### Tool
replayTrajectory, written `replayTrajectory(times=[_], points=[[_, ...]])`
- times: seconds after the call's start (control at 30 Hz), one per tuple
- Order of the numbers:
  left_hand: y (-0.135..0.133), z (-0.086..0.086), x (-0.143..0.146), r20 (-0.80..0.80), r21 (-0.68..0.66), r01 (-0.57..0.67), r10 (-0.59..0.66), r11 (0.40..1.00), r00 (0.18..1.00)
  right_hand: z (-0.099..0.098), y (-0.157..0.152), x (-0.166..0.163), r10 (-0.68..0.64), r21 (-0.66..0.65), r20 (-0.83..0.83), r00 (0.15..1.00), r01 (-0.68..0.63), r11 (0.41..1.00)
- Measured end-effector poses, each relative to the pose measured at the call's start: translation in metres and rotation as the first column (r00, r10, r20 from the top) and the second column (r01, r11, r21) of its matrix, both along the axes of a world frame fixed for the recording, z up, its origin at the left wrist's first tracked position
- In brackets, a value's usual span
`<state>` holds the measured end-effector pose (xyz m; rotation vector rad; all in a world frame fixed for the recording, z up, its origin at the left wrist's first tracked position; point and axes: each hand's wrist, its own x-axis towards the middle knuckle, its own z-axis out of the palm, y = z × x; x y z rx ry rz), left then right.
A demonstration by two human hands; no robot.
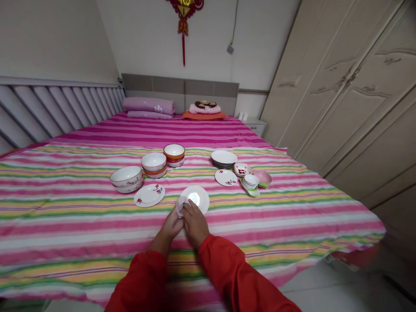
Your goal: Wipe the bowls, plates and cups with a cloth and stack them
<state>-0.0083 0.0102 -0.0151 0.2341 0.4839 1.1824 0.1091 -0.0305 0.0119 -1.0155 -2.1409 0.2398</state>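
Observation:
A round white plate with a bright reflection is in front of me, over the striped cloth. My left hand is closed at its near left edge, the fingertips partly hidden behind a crumpled pale cloth. My right hand presses that cloth against the plate, its fingers bent over the rim. To the left lies an oval white plate with red flowers. A similar smaller flowered plate rests to the right.
Stacked bowls stand at the left: white flowered ones, orange-banded ones and dark-rimmed ones. On the right are a plate stack, a pink bowl and small white dishes. Folded bedding lies by the headboard.

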Motion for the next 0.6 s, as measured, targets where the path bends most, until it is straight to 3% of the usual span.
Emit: replayTrajectory(times=[0.1, 0.3, 0.47, 0.6], points=[[0.0, 0.003, 0.002, 0.014, 0.012, -0.032, 0.032, 0.999, 0.999, 0.012, 0.023, -0.004, -0.03, 0.003, 0.007, 1.0, 0.03, 1.0], [-0.007, 0.013, 0.007, 0.016, 0.103, 0.076, -0.078, 0.992, 0.997, 0.025, 0.058, 0.007, -0.13, -0.008, -0.026, 0.991, 0.13, 0.991], [-0.007, 0.012, 0.007, 0.001, 0.092, 0.118, -0.119, 0.989, 0.993, 0.013, 0.057, 0.038, -0.236, -0.106, -0.183, 0.954, 0.22, 0.97], [-0.003, 0.007, 0.005, 0.018, 0.098, 0.095, -0.097, 0.991, 0.995, -0.007, 0.032, 0.059, -0.273, -0.099, -0.252, 0.929, 0.256, 0.962]])
